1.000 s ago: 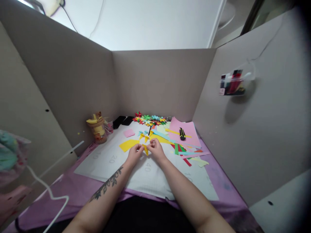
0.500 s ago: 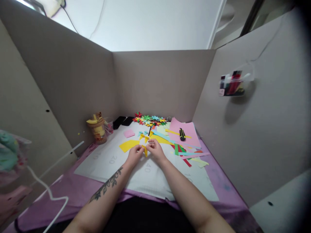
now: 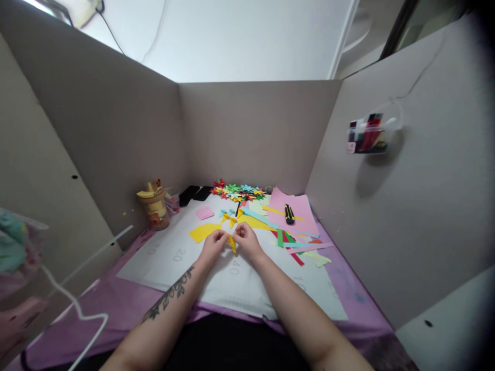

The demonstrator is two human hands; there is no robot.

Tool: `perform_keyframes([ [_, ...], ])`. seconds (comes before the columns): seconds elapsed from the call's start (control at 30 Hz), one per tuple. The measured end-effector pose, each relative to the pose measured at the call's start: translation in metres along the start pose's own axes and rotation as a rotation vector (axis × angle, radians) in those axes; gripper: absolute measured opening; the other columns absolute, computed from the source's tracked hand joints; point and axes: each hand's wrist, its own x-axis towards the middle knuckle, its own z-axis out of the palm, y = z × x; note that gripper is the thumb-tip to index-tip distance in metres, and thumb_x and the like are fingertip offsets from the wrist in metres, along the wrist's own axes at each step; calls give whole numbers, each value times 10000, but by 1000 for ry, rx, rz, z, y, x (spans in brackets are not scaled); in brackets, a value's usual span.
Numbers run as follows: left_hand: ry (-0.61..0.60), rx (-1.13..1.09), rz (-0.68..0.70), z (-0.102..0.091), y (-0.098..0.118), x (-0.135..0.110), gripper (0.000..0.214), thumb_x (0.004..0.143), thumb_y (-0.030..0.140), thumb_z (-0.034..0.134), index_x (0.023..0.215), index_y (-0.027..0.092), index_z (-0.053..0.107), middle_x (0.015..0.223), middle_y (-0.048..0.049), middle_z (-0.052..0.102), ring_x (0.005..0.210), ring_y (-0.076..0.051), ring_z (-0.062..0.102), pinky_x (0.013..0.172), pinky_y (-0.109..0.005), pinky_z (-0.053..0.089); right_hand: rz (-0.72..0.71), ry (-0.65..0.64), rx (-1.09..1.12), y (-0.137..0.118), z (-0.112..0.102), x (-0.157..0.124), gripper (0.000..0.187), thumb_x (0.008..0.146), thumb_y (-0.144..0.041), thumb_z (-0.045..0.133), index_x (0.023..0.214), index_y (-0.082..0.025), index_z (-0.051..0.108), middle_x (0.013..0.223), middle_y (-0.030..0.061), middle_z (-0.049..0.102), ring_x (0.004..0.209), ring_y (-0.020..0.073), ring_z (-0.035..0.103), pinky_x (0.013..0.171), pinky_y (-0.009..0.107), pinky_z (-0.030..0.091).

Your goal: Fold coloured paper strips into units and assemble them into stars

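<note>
A small folded piece of yellow paper is between my hands, just above the white sheet. My left hand pinches its left side between thumb and fingers. On the other side, the closed fingertips of my right hand are at its upper right edge. Small folded yellow paper pieces and light blue ones lie just beyond my fingers. Flat yellow paper lies left of my left hand, and another yellow sheet is behind my right hand.
Folded multicoloured paper stars are heaped at the back. A black-and-yellow box cutter rests on pink paper. Coloured paper strips lie at right. A decorated cup and dark flat objects stand back left. Grey panels surround the table.
The yellow paper piece has tilted, its lower end swinging slightly right. My right hand's fingers have curled in closer and lower. My left hand has stayed nearly in place.
</note>
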Motion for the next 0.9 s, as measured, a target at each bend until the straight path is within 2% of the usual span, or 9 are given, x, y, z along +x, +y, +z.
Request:
perform_keyframes([
  [0.17,-66,16,-2,0,-2,-1,147,674,273,598,601,145,606,552,19,541,521,-108,469,506,-209,349,11,33,-14,0,-4,0,201,657,-201,596,783,-207,439,599,-78,484,522,101,464,525,214,357],
  [0.33,-40,11,9,-1,-6,1,162,685,296,584,630,147,611,580,15,549,548,-116,475,523,-214,355,43,-9,-15,5,-3,0,234,654,-193,587,841,-206,448,584,-82,500,508,96,467,526,212,367],
  [0.57,-3,-23,4,0,-5,2,169,669,310,611,673,141,620,614,10,579,590,-122,502,558,-213,382,59,-62,-68,4,-1,-3,216,645,-183,597,809,-205,459,556,-85,489,480,86,439,487,195,342],
  [0.77,114,-65,-56,-5,-8,5,242,701,389,573,677,149,587,561,36,528,491,-94,453,479,-198,342,52,-91,-94,0,3,-5,212,642,-182,585,808,-204,455,564,-78,513,505,96,482,524,211,374],
  [0.9,189,-72,-90,-9,-10,8,267,713,408,548,724,145,592,609,19,555,511,-101,476,480,-196,351,18,-78,-132,-1,2,-5,188,662,-178,556,822,-200,461,598,-64,522,553,110,505,556,228,393],
])
